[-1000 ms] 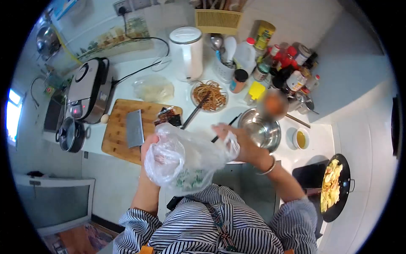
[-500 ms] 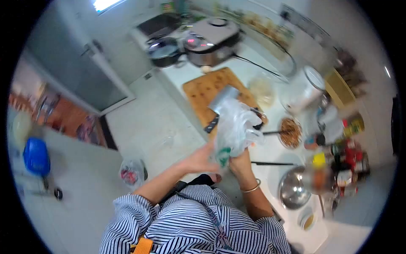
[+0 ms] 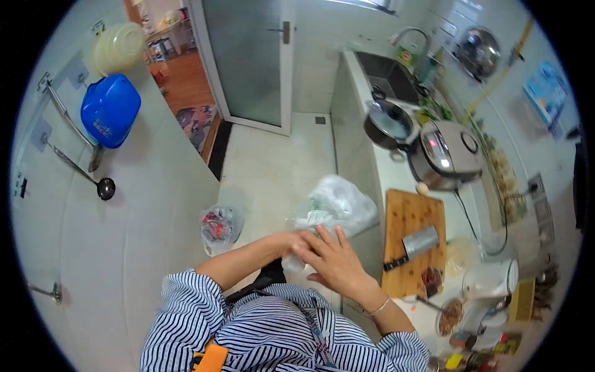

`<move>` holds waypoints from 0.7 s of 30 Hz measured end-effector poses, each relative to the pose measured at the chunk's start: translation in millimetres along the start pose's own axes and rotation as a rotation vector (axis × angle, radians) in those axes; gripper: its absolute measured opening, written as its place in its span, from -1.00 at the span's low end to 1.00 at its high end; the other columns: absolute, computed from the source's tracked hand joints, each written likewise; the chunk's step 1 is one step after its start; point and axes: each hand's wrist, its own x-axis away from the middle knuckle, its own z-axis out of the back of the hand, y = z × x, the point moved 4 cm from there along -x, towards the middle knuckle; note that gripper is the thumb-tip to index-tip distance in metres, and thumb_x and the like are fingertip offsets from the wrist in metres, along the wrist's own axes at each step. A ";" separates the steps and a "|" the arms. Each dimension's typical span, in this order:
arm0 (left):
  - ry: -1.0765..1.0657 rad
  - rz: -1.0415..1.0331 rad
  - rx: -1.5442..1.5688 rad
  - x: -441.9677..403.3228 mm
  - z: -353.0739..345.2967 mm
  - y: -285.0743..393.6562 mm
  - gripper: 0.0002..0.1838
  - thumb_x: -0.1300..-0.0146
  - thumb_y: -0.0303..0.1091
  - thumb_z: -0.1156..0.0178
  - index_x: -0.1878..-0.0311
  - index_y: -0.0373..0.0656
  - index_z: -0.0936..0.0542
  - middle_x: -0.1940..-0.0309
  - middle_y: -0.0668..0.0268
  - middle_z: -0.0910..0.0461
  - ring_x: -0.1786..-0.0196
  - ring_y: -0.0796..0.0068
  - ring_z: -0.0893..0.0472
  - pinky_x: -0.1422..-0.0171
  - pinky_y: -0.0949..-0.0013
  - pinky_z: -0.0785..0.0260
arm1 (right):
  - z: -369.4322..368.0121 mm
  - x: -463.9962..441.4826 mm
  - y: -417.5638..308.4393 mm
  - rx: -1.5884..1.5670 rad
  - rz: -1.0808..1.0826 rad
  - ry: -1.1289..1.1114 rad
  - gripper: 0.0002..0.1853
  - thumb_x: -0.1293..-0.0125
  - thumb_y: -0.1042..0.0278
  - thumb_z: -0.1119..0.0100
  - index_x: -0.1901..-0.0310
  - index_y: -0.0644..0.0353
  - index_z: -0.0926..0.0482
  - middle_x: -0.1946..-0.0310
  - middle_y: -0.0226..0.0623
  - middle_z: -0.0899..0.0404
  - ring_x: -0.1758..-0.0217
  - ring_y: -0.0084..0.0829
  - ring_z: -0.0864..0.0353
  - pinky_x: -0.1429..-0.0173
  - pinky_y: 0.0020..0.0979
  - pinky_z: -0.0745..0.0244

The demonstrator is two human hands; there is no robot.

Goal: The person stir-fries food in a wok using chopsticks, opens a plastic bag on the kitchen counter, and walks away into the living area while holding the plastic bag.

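A white, partly see-through plastic bag (image 3: 347, 204) with green print hangs out in front of me over the floor. My left hand (image 3: 290, 244) is closed around the gathered neck of the bag, and a bit of plastic sticks out below it. Its fingers are partly hidden behind my right hand (image 3: 338, 263). That hand lies against the left one with its fingers stretched and apart, touching the bag's near end. What the bag contains cannot be made out.
On the right counter lie a wooden cutting board (image 3: 412, 217) and a cleaver (image 3: 421, 242). Beyond them stand a rice cooker (image 3: 437, 152) and a lidded pot (image 3: 387, 127). A bowl of brown food (image 3: 450, 317) is nearer. A bag-lined bin (image 3: 220, 228) stands on the floor.
My view has swung left, toward the door. Both hands and the bag have come away from the cutting board, out over the floor. My right hand's fingers are now spread.
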 end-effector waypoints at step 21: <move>0.712 -0.388 -0.822 54.9 435.4 193.5 -0.84 -0.14 -0.32 0.00 0.36 -0.22 -0.40 0.54 0.37 -0.38 0.46 0.62 -0.36 0.46 0.46 -0.22 | -123.3 -467.5 209.6 -0.498 0.466 -0.228 -0.40 0.08 0.40 -0.19 -0.08 0.21 -0.27 0.11 -0.14 -0.43 -0.09 -0.13 -0.32 -0.18 -0.23 -0.17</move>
